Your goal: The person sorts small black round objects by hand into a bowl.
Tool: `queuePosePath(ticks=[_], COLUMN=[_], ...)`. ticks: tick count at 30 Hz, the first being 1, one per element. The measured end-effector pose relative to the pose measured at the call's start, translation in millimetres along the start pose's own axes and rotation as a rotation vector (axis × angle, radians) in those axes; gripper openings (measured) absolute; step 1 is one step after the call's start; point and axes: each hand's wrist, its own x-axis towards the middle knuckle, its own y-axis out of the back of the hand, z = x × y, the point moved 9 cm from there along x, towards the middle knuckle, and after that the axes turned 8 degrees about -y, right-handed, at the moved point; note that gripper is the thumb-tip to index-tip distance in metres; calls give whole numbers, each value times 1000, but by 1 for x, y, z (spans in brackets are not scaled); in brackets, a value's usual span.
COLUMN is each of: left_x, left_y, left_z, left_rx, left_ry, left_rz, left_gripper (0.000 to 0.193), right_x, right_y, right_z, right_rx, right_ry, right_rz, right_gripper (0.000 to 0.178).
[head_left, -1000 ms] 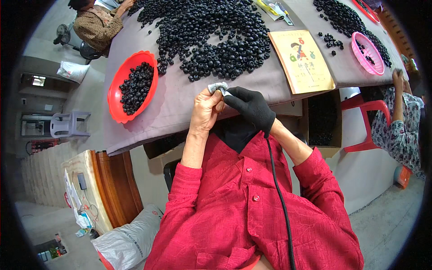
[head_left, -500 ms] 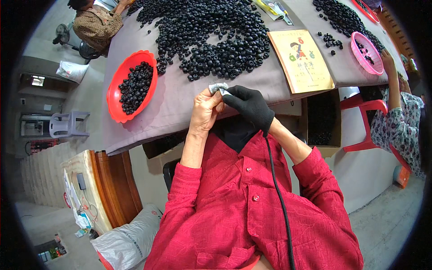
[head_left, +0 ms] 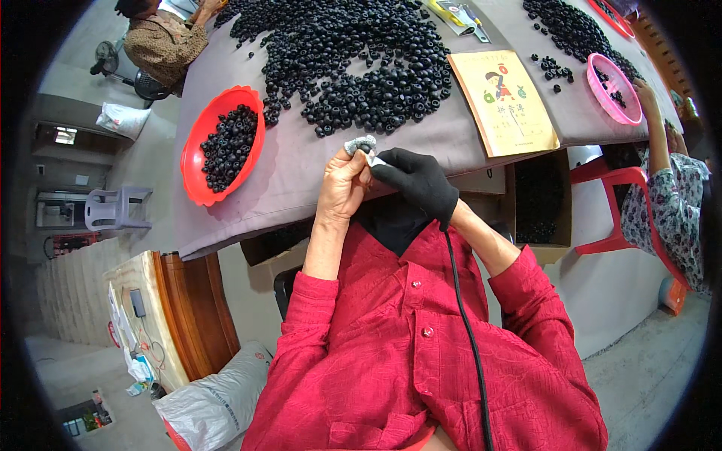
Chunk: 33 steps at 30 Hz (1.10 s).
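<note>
My bare left hand [head_left: 344,186] is closed at the table's near edge, its fingertips pinching a small black bead [head_left: 365,148]. Greyish-white wrapping [head_left: 359,141] shows at those fingertips, around the bead. My right hand [head_left: 419,183] wears a black glove and meets the left from the right side, its fingers pressed together. A small white bit [head_left: 377,160] shows at the gloved fingertips; whether it is held or worn I cannot tell. Just beyond my hands a large heap of black beads [head_left: 376,90] covers the table [head_left: 293,161]. A red scalloped bowl [head_left: 193,177] holding similar beads stands to the left.
A yellow booklet [head_left: 511,105] lies right of the heap, below a packaged tool [head_left: 460,19]. At far right, another person's hand [head_left: 648,98] is beside a pink basket [head_left: 617,90]. A second person [head_left: 165,45] sits at far left. A black cord [head_left: 466,316] hangs down my shirt.
My hands stay together in nearly the same place. The fingertips have shifted slightly, so the dark bead between them shows more now. The picture has moved a little.
</note>
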Motion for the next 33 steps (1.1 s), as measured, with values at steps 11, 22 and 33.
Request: queuePosePath(ticks=[11,22,33], left_x=[-2,-1,-2], left_y=[-2,-2,-1], left_z=[-1,-1,-1], left_rx=[-19,-7,4], left_ry=[15,14,17], left_rz=[-58,-52,-54], left_gripper=[20,19,18], right_x=[0,1,0], right_y=[1,2,2], right_z=[1,0,0], right_rx=[-30,-6,-12], right_ry=[-13,-1,13], right_rz=[12,-1,9], right_gripper=[34,34,33])
